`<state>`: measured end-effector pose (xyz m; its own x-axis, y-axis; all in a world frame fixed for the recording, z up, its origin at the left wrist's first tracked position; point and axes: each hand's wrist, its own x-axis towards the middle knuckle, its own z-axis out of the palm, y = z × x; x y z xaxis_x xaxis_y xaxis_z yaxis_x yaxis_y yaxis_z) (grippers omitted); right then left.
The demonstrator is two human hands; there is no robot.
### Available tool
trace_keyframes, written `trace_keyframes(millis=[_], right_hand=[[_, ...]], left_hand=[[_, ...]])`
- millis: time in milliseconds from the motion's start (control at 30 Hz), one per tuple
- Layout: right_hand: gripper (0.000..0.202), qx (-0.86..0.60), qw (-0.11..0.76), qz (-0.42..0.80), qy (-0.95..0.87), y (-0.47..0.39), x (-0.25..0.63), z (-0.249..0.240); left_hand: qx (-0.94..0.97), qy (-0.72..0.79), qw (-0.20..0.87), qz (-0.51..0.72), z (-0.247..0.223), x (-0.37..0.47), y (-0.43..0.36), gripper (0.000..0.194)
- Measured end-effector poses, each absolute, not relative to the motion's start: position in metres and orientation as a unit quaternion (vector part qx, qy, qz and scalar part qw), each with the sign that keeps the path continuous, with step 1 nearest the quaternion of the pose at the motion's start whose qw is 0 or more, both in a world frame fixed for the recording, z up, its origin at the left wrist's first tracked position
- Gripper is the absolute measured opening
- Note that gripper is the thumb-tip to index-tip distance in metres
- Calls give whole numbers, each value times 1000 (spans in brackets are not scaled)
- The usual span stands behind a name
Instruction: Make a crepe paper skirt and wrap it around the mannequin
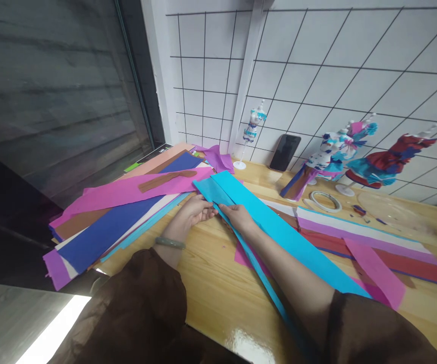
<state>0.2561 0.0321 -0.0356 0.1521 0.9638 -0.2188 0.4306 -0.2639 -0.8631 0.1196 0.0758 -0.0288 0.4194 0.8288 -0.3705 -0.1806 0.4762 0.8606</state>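
Brown sleeves (138,308) are spreading over the near edge of the worktop (206,273). Ahead, my right hand (237,217) is pinching the edge of a turquoise strip (279,227) lying diagonally there; my left hand (202,210) is curling beside it, its grip impossible to tell. Uneven pulling could be creasing or tearing this thin-looking sheet. Beyond, a phone (285,152) is leaning against the wall (317,40).
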Motion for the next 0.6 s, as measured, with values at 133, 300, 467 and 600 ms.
trace_keyframes(millis=[133,300,467,600], right_hand=[[42,-680,330,402,-517,30,256,-33],[41,-679,329,400,-520,29,257,-33],[40,-680,332,402,-516,29,257,-35],[40,-679,335,409,-509,30,257,-35]], left_hand=[[387,425,748,333,-27,120,76,15],[387,456,721,350,-26,120,78,12],[384,481,695,372,-28,119,82,11],[382,485,691,376,-31,118,85,13]])
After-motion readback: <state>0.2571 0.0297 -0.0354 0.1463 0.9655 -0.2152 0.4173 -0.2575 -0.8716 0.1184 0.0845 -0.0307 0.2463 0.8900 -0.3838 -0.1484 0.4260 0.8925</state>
